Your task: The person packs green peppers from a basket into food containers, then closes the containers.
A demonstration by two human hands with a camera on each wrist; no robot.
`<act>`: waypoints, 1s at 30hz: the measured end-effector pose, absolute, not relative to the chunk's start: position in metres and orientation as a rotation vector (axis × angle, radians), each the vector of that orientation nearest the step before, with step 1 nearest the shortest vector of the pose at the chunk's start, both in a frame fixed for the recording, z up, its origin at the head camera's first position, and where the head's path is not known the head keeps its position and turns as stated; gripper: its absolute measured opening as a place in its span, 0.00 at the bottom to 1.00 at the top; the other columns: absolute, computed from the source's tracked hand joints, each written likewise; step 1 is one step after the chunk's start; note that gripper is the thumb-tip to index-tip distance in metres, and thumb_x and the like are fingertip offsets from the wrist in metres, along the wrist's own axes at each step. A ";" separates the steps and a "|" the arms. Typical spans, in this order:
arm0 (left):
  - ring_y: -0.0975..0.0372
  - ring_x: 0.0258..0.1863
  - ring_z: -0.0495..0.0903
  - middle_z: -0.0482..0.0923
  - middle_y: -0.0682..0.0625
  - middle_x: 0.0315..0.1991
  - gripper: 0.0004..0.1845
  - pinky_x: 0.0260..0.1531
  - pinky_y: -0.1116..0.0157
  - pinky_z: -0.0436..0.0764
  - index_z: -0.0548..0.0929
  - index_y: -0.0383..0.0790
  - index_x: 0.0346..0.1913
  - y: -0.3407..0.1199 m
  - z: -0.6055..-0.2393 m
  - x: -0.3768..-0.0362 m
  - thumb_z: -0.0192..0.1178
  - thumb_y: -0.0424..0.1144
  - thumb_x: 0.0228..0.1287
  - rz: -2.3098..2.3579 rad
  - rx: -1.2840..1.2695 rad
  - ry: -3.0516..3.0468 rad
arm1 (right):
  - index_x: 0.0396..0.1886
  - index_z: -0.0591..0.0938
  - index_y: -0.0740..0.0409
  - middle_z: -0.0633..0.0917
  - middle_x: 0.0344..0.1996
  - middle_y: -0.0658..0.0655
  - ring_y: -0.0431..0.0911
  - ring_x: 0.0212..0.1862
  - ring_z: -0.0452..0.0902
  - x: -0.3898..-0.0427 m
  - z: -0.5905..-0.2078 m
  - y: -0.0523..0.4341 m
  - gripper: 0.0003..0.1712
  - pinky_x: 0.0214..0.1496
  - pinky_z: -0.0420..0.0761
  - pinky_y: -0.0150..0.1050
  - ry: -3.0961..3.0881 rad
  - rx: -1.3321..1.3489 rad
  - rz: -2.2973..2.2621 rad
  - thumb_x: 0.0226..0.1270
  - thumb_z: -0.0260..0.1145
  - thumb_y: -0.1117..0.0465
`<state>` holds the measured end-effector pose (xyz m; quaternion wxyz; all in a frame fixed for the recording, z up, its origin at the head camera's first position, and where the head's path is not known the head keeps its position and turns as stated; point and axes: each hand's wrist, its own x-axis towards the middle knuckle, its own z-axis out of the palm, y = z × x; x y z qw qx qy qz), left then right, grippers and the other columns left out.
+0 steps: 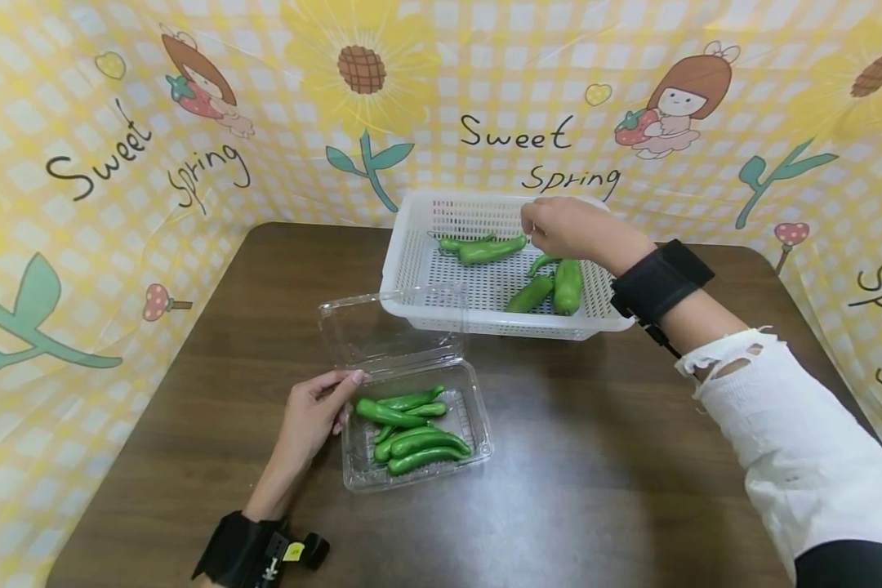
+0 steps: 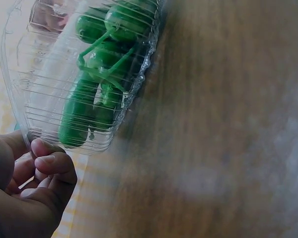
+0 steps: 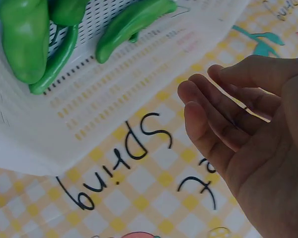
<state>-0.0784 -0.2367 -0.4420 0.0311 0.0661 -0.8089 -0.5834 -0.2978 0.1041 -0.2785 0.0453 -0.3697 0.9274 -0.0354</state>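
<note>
Head view shows the right hand point(image 1: 567, 230) relaxed, fingers loose, holding nothing above the white basket point(image 1: 404, 261), just beside a green pepper point(image 1: 491, 250). Left hand point(image 1: 310, 415) seemingly pinches the clear container point(image 1: 478, 425); a careless pull could tip its peppers out.

We see bright green peppers point(image 1: 412, 429) in a clear plastic box point(image 1: 478, 425) and more green peppers point(image 1: 547, 290) in a white perforated basket point(image 1: 412, 269). Our counter point(image 1: 595, 474) is dark brown wood grain. The backdrop point(image 1: 485, 90) is yellow-and-white gingham with sunflowers, teal leaves and black "Sweet Spring" lettering. Our wrist straps point(image 1: 657, 282) are black, our sleeve point(image 1: 801, 457) white.
</note>
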 end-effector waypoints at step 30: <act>0.65 0.12 0.68 0.76 0.47 0.18 0.15 0.12 0.67 0.72 0.87 0.40 0.48 -0.237 -0.442 -0.078 0.60 0.48 0.71 -1.814 0.180 -2.476 | 0.40 0.78 0.64 0.80 0.36 0.62 0.54 0.37 0.74 -0.368 -0.346 0.107 0.08 0.41 0.72 0.41 2.715 -0.599 0.093 0.70 0.53 0.69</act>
